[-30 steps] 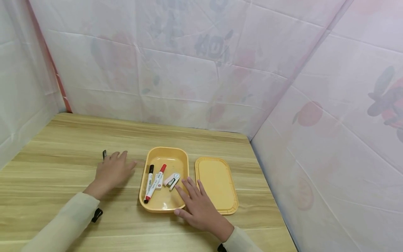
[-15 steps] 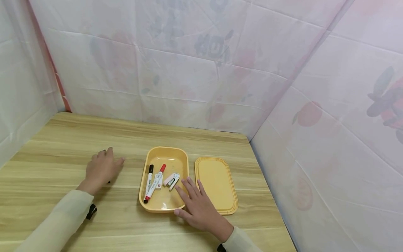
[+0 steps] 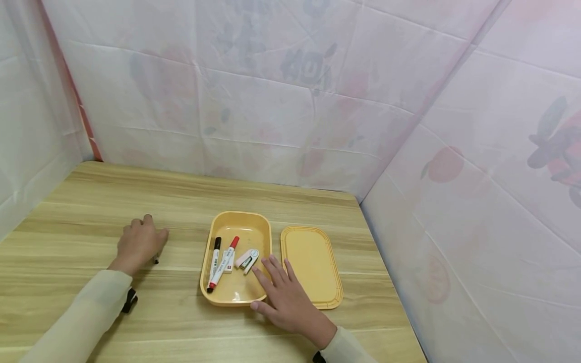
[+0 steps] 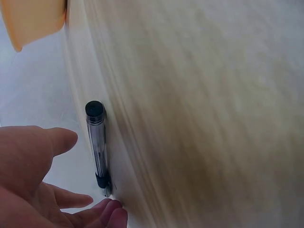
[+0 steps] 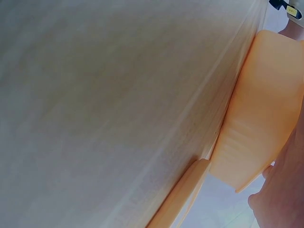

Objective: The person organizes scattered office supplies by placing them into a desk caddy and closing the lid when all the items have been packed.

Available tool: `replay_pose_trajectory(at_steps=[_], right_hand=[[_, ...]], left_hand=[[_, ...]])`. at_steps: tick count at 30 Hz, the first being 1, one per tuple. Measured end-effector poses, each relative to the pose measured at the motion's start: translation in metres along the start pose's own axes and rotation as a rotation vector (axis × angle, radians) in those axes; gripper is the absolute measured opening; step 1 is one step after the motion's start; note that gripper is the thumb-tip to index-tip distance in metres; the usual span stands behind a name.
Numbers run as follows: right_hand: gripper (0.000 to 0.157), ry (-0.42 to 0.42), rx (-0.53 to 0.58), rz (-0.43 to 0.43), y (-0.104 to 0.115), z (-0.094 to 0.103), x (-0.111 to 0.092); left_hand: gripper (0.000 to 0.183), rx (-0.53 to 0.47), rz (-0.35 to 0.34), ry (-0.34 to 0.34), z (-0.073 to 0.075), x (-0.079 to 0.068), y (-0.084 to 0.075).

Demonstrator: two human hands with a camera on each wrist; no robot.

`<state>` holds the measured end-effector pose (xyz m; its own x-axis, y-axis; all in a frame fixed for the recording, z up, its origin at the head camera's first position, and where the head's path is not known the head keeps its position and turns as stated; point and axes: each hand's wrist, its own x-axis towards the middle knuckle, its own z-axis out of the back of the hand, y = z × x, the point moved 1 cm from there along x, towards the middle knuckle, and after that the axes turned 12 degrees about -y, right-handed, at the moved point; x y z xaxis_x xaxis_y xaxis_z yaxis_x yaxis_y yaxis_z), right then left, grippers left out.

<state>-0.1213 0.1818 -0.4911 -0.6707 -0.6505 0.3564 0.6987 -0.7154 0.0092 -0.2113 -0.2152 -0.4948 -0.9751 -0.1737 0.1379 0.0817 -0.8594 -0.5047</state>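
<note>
A clear-barrelled black pen lies on the table, mostly hidden under my left hand in the head view. In the left wrist view my fingers curve near one end of the pen and the thumb stands apart from it. My right hand rests with spread fingers at the near right corner of a yellow box. Inside the box lie a black-capped marker, a red-capped marker across a small white block, and a small pale pink stapler.
A yellow lid lies flat just right of the box. The wood-grain table meets printed white sheets at the back and both sides.
My left hand has moved left and slightly toward me, over the pen, whose near end now shows beside the thumb. The right hand and the box have stayed put.
</note>
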Motion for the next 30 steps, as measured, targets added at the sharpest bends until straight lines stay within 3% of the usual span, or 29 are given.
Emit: replay_pose_trajectory(at_steps=[10,22,30], right_hand=[[0.071,-0.003,0.004,-0.001,0.0,-0.003,-0.001],[0.07,0.0,0.006,-0.009,0.0,-0.001,-0.001],[0.071,0.001,-0.001,-0.006,0.0,-0.002,-0.001]], left_hand=[[0.056,-0.016,0.022,0.021,0.0,0.004,-0.002],[0.037,-0.021,-0.008,0.095,0.005,0.007,-0.009],[0.029,0.008,-0.01,0.103,0.006,0.008,-0.007]])
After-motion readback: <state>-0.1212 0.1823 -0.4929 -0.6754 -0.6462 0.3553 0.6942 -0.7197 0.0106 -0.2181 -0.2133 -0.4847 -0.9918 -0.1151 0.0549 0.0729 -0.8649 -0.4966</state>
